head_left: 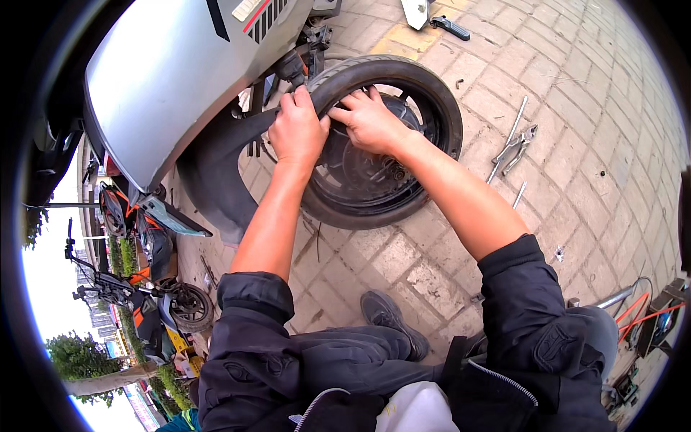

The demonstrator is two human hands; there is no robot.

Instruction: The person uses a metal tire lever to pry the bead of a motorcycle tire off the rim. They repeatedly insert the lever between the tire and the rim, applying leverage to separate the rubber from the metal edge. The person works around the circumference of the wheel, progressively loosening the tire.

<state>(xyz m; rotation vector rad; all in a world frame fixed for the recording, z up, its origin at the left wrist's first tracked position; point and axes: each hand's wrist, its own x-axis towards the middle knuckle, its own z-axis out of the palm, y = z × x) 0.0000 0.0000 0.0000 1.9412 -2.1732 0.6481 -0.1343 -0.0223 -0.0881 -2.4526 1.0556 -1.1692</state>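
A black wheel (370,194) with a dark hub lies on its side on the paving, beneath the silver body panel (151,86) of a scooter. My left hand (299,129) grips the tyre (360,66) at its upper left, fingers curled and partly hidden. My right hand (371,122) is bent over the same stretch of tyre from inside the ring, its fingertips hooked at the inner edge near the rim. A curved black mudguard (216,187) sits to the left of both hands, partly behind my left arm.
Pliers (518,147) and metal rods (519,114) lie right of the wheel. A dark tool (450,29) lies at the top. A toolbox (662,309) with hoses stands at lower right. Parked motorbikes (165,306) are at left. My shoe (389,320) is below the wheel.
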